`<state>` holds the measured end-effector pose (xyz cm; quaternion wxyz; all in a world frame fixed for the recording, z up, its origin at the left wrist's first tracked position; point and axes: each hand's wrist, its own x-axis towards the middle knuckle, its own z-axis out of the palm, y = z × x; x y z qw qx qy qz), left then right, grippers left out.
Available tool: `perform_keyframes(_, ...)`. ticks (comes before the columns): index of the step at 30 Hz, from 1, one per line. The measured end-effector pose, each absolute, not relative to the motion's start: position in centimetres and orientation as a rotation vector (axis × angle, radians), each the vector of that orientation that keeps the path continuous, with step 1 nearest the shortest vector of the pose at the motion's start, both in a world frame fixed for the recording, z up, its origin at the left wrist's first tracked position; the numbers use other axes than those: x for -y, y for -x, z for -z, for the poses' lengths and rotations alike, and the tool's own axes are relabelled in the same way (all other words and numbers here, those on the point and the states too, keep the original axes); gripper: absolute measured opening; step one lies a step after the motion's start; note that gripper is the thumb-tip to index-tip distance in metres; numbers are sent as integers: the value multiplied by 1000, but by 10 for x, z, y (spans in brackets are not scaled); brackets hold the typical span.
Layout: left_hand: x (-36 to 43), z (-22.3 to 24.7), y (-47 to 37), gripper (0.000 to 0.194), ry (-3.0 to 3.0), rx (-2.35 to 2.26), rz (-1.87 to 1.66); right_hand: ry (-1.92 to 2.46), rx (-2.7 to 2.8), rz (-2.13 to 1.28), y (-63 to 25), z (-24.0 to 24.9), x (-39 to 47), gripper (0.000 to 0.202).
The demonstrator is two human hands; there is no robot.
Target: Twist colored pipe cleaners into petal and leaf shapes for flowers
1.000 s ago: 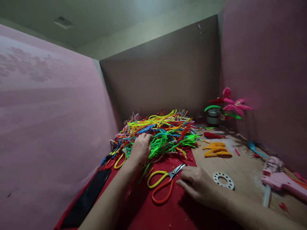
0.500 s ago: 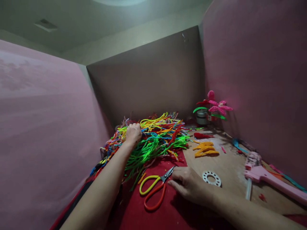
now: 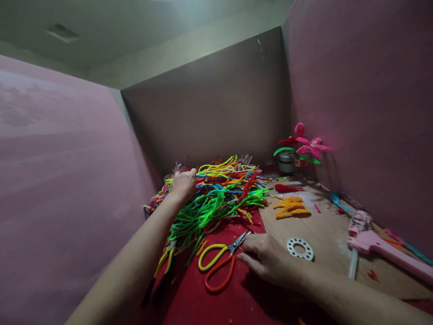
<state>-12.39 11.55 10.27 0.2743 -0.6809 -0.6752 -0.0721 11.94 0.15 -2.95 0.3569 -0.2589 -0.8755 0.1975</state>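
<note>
A big heap of multicoloured pipe cleaners (image 3: pixel 216 205) lies on the red cloth, green strands in front and yellow on top. My left hand (image 3: pixel 184 184) is closed at the heap's upper left, its fingers bent down among the strands and partly hidden. Near the cloth's right side rests my right hand (image 3: pixel 265 255), fingers curled in and the thumb below them; whatever is inside is hidden. Just left of it lie scissors (image 3: pixel 221 259) with one yellow and one red handle, blades parted, the tips close to my knuckles.
Yellow-handled pliers (image 3: pixel 165 259) lie below the left forearm. Orange loops (image 3: pixel 291 208), a red piece (image 3: pixel 287 188) and a white holed disc (image 3: pixel 300 249) sit on the wooden board. A pink glue gun (image 3: pixel 368 239) is at right; pink flowers (image 3: pixel 313 148) stand behind. Pink walls flank both sides.
My left hand has shifted slightly left and up on the heap, and its forearm has swung left, uncovering the pliers. The right hand stays in place. The view has tilted slightly.
</note>
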Motion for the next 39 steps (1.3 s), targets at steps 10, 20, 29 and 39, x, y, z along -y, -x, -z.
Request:
perform_keyframes(10,-111,-139,132,23,1845,1743,538,667,2257,-492,-119,28,-1,24)
perform_keyframes(20,-92,-171,122,18,1693,1602,496,654,2281,-513,-119,31,-1,24)
perform_keyframes(29,-103,-210,120,19,1656,1512,442,666,2294,-513,-120,31,1,24)
perform_keyframes(39,-123,-231,119,19,1546,1669,769,638,2269,-517,-120,29,0,23)
